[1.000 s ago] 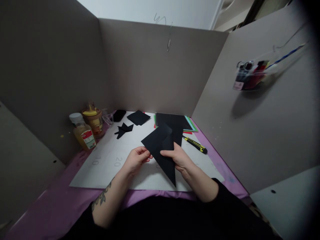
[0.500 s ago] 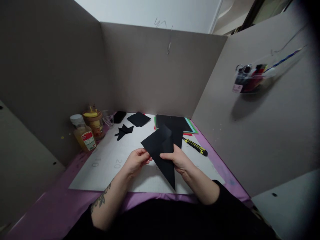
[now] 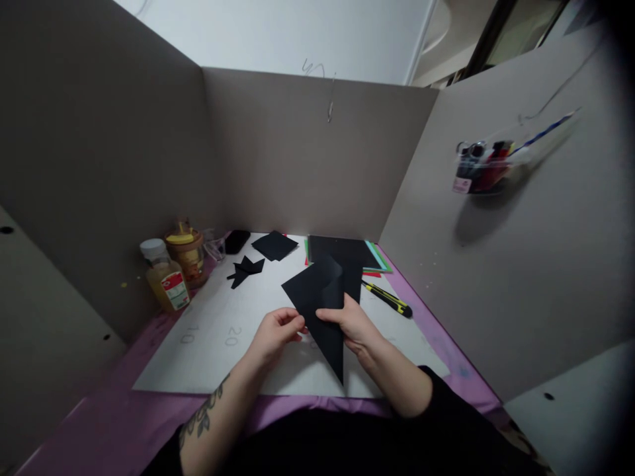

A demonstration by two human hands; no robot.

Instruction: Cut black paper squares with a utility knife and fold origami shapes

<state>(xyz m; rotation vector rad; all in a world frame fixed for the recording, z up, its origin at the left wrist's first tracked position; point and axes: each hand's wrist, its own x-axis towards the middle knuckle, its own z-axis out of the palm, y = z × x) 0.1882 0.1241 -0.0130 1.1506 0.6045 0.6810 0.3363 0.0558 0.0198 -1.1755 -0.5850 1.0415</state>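
Note:
A black sheet of paper, partly folded with a curved flap at its top, is held up over the white board, its pointed end downward. My right hand grips its right side, thumb across the front and fingers behind. At the left slanting edge, my left hand pinches the paper between thumb and fingers. Another black piece shows behind the sheet on the right. A folded black paper shape lies to the left, and a stack of black squares lies behind it.
Coloured sheets topped with black lie at the back right, near a yellow-black cutter. Left stand a bottle, a brown cup, a clear cup and a black object. A clear holder hangs on the right wall.
The whole view has tilted slightly, so most things appear lower. Both hands keep their hold on the black sheet, and its flap looks a little more curled.

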